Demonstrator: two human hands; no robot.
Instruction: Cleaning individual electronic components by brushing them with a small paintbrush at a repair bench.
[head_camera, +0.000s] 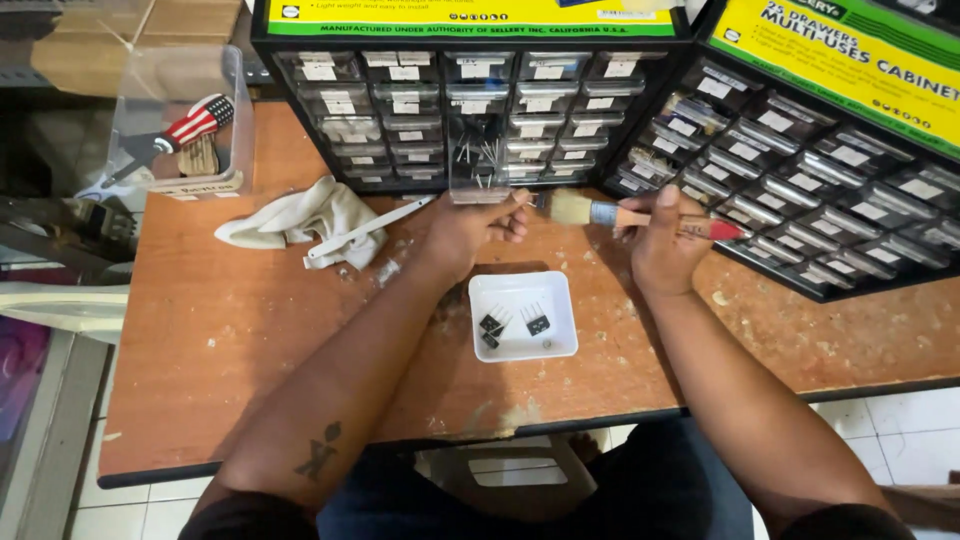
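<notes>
My left hand (470, 228) grips the front of a clear plastic drawer (478, 165) pulled out of the black multi-drawer cabinet (420, 110); several small metal-legged parts stand inside it. My right hand (662, 245) holds a paintbrush (640, 217) with a wooden handle, red tip and pale bristles; the bristles point left toward the drawer. Just below both hands a small white square tray (560, 295) rests on the worn orange table (230, 340), with three little black components in it.
A second drawer cabinet (820, 180) stands angled at the right. A crumpled white cloth (300, 220) and a white strip-like tool (370, 228) lie at left. A clear box (180, 120) holds a striped-handled tool. White floor tiles show below the table edge.
</notes>
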